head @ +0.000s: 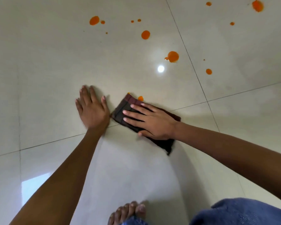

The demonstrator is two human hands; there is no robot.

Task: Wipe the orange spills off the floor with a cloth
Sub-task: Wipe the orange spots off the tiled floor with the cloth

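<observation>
A: Two hands lie flat on the glossy pale tile floor (47, 78). Your right hand (150, 121) presses a dark brown cloth (165, 144), folded into a rough rectangle with thin stripes near its edge. The fingers (133, 113) are straight and slightly spread, the thumb hooked over the cloth's near edge.

B: And your left hand (92, 109)?

A: It rests palm down on bare tile, just beside the cloth's left corner, fingers spread and holding nothing.

B: Where are the orange spills?

A: One small drop (140, 98) sits right beyond your right fingertips, touching the cloth's far edge. Another speck (128, 93) peeks out at the cloth's far corner. Well past the fingertips lie rounded, wet-looking blobs: a large one with a small tail (172, 56), a round one (145, 34), and an oval one (94, 20) further left. Smaller dots scatter between them, with a ragged patch (257, 5) far to the right.

B: Anything else around?

A: Dark grout lines (193, 65) cross the tiles, one passing under both hands. A bright lamp reflection (161, 69) shines beyond the cloth. Behind your wrists, a bare foot (128, 211) and blue denim (240, 213) show.
</observation>
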